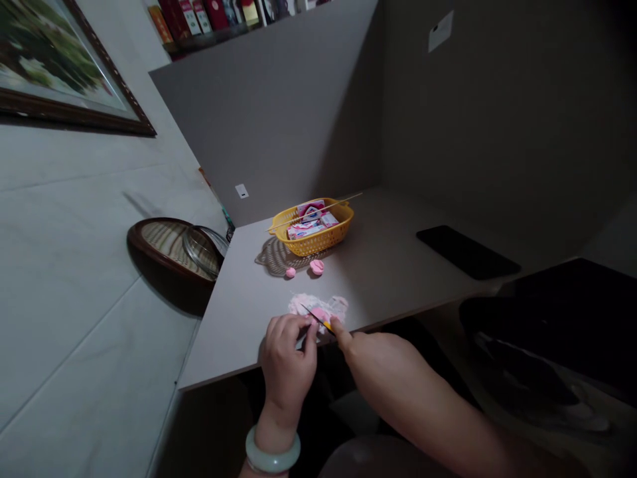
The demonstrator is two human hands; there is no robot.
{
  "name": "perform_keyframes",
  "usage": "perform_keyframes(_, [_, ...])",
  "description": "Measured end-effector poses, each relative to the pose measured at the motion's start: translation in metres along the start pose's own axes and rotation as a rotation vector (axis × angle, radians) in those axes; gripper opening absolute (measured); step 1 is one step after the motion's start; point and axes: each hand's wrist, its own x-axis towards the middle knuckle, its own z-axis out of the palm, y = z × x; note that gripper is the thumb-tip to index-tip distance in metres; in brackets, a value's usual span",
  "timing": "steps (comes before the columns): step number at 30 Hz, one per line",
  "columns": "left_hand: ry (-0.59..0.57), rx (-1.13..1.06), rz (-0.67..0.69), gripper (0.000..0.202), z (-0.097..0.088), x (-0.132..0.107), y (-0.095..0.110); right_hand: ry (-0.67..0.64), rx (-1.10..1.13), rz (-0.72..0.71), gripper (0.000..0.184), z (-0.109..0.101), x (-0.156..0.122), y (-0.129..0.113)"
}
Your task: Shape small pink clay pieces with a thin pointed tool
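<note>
My left hand is curled near the table's front edge, its fingertips pinching a small pink lump of clay. My right hand grips a thin dark tool with a yellow part, whose tip rests on that lump. The lump lies on a pale pink plastic wrapper. Two small pink clay pieces sit further back, in front of a yellow basket holding small packets and a long wooden stick.
A black phone lies at the table's right. A round wooden-rimmed tray with a glass lid leans against the left wall. A dark chair or bag stands at the right. Grey partition walls enclose the desk.
</note>
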Motion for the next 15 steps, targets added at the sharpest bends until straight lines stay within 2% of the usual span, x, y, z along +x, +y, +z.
perform_keyframes(3, [-0.006, -0.007, -0.001, 0.009, 0.0, -0.001, 0.001, -0.011, -0.072, -0.026, 0.054, 0.007, -0.017, 0.009])
perform_keyframes(5, [0.0, -0.012, 0.005, 0.008, 0.0, 0.0, 0.001, -0.052, -0.099, -0.025, 0.062, 0.005, -0.022, 0.01])
perform_keyframes(10, [0.0, -0.02, -0.003, 0.008, 0.0, 0.0, 0.0, -0.093, -0.045, 0.014, 0.048, -0.012, 0.003, -0.003])
perform_keyframes(12, [-0.006, -0.014, -0.014, 0.007, 0.001, -0.001, -0.001, -0.097, -0.037, 0.017, 0.047, -0.011, 0.005, -0.004])
perform_keyframes(15, [-0.013, -0.016, -0.015, 0.007, 0.001, -0.001, -0.002, -0.057, -0.018, -0.013, 0.053, 0.004, -0.012, 0.005])
